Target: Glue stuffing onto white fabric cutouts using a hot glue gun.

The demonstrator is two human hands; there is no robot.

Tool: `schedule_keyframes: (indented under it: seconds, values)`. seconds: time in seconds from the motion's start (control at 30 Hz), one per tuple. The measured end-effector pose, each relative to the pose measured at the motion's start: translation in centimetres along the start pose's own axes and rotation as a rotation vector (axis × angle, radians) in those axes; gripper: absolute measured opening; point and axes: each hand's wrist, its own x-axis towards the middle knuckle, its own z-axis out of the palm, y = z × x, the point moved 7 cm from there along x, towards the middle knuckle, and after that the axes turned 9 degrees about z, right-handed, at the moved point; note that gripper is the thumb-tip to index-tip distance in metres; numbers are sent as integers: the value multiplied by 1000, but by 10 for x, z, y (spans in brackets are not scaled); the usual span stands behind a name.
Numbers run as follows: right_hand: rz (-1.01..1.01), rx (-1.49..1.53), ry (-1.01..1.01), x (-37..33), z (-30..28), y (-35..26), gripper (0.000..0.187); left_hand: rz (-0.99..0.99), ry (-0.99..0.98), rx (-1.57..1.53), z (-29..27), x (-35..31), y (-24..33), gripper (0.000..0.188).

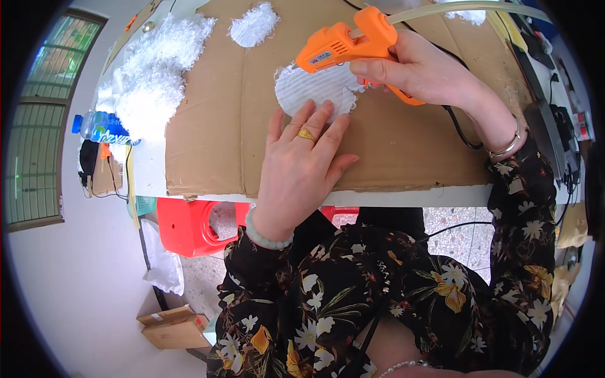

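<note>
My right hand (413, 69) is wrapped round the handle of an orange hot glue gun (334, 49), with a finger at its trigger. The gun's nozzle points down to the left, over the upper left edge of a white ribbed fabric piece (309, 88) with frayed edges. A long translucent glue stick (472, 9) runs out of the back of the gun to the right. Flat on the lower part of that fabric lies my left hand (302, 154), fingers spread, holding nothing in a grip. Whether the nozzle touches the fabric I cannot tell.
Brown cardboard (208, 138) covers the table. A fluffy white heap (151, 75) lies at the left, beside a blue-labelled plastic bottle (104, 128). Another white fringed piece (253, 25) is at the far side. A black cord (460, 129) trails from the gun. A red stool (183, 227) stands below.
</note>
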Motion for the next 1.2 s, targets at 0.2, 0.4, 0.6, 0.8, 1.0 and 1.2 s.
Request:
schedule_keyframes:
  seconds: [0.2,0.4,0.6,0.8,1.0,1.2]
  values:
    - [2,-125,17,7,3,7,46,28,68,-55,2,2,0,44]
    - [-6,-181,36,9,4,9,42,21,76,-60,2,1,0,41]
    - [-61,-265,91,9,2,8,40,22,79,-54,5,1,1,40]
    - [-33,-289,90,6,0,8,41,16,81,-58,5,2,1,40]
    - [-34,-321,98,2,-7,11,38,7,80,-63,4,2,-1,39]
    - [-20,-315,84,-1,-13,13,35,2,69,-62,5,1,-3,40]
